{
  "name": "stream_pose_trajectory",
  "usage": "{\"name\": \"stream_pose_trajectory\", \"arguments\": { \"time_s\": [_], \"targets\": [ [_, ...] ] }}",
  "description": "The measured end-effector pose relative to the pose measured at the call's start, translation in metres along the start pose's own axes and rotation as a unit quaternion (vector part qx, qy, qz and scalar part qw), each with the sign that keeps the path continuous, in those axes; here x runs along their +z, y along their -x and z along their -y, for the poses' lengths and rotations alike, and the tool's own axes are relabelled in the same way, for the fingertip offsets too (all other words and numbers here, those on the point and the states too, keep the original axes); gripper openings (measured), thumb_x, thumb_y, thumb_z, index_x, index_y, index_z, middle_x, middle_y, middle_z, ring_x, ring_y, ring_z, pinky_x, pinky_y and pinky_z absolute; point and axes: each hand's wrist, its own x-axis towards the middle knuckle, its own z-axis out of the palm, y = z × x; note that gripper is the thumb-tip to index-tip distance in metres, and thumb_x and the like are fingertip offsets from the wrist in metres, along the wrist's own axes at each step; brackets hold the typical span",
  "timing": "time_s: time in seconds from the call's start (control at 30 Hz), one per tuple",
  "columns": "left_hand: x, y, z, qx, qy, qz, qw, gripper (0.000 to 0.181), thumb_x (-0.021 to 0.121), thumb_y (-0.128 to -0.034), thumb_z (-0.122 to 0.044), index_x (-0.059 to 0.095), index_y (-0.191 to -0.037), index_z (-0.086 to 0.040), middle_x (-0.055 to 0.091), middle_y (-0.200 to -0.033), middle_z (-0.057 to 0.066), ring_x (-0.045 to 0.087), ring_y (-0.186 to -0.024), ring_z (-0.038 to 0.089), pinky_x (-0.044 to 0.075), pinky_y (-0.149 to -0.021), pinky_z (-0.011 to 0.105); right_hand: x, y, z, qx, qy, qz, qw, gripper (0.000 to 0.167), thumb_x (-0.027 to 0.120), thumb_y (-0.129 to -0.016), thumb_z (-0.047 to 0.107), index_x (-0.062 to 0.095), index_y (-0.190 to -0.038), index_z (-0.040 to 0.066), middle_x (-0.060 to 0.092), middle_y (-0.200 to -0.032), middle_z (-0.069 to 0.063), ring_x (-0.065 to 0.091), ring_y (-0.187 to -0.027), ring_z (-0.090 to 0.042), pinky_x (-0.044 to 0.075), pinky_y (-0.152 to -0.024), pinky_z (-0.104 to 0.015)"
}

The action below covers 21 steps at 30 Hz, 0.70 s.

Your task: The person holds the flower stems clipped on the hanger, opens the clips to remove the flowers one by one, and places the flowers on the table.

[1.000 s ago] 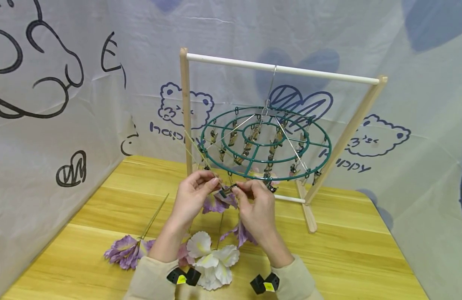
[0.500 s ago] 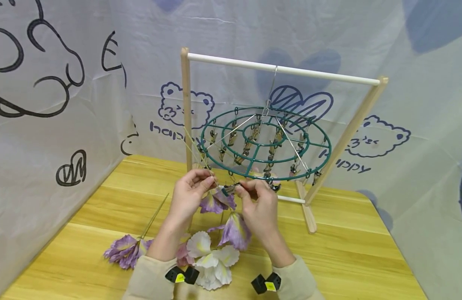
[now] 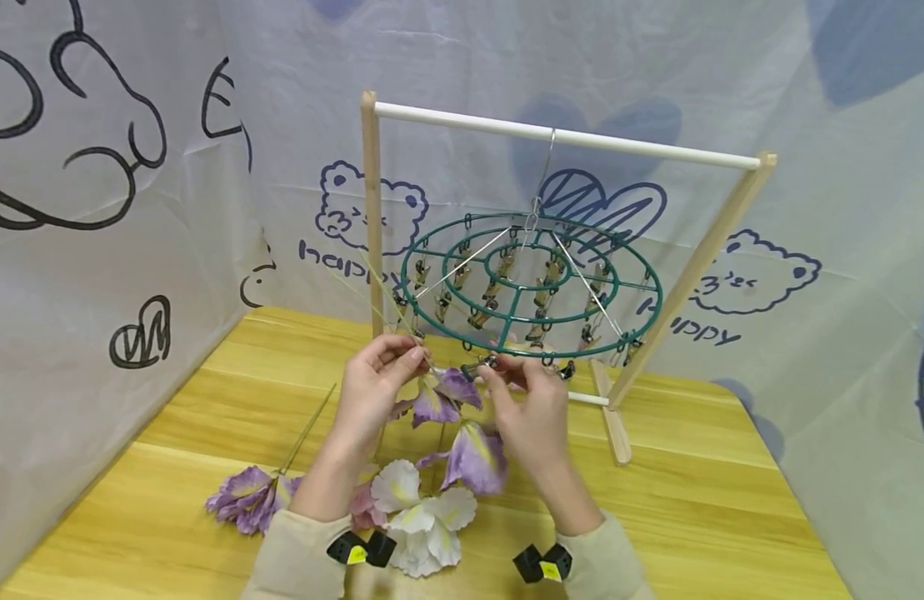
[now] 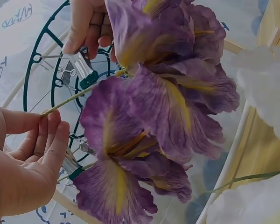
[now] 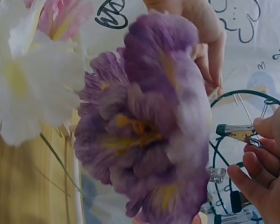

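My left hand (image 3: 375, 379) pinches the thin green stem (image 4: 67, 101) of a purple artificial flower between thumb and fingertips. My right hand (image 3: 535, 408) holds a metal clip (image 4: 82, 67) with a green tip between thumb and fingers; it hangs at the front of the green ring rack (image 3: 506, 323). In the left wrist view the clip's tip is close to the stem; I cannot tell whether they touch. Purple flowers (image 3: 435, 402) hang below the hands. Another green-tipped clip (image 4: 72, 165) is by the lower flower's stem (image 4: 86, 166).
The rack, with several more clips (image 3: 482, 315), hangs from a wooden stand (image 3: 372, 208) with a white top bar (image 3: 462, 121). A white flower (image 3: 424, 517) and a pink flower (image 3: 367, 504) are nearer me. Another purple flower (image 3: 247, 500) lies on the table (image 3: 701, 500) at left.
My right hand has moved to the right with the clip, away from my left hand. The left hand keeps the stem and has shifted slightly left. The purple flowers show more between the hands.
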Motion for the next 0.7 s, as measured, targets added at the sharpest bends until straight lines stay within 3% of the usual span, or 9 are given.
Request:
{"name": "stream_pose_trajectory", "arguments": {
  "time_s": [0.47, 0.7],
  "targets": [
    [-0.011, 0.009, -0.008, 0.002, 0.039, 0.012, 0.9991, 0.015, 0.060, -0.1018, 0.004, 0.059, -0.115, 0.010, 0.073, -0.101, 0.005, 0.072, -0.094, 0.018, 0.061, -0.097, 0.035, -0.024, -0.004, -0.011, -0.004, 0.018, -0.007, 0.9998, 0.021, 0.085, -0.084, 0.002, 0.071, -0.098, -0.005, 0.071, -0.083, -0.015, 0.070, -0.070, -0.025, 0.065, -0.065, -0.034],
    [-0.019, 0.014, -0.011, -0.025, 0.064, 0.008, 0.9976, 0.015, 0.058, -0.1025, 0.005, 0.057, -0.117, 0.010, 0.071, -0.102, 0.005, 0.071, -0.094, 0.015, 0.060, -0.097, 0.034, -0.034, -0.001, -0.017, -0.005, 0.032, -0.021, 0.9993, 0.021, 0.085, -0.084, 0.001, 0.070, -0.097, -0.004, 0.071, -0.084, -0.014, 0.069, -0.072, -0.026, 0.063, -0.066, -0.033]
  ]
}}
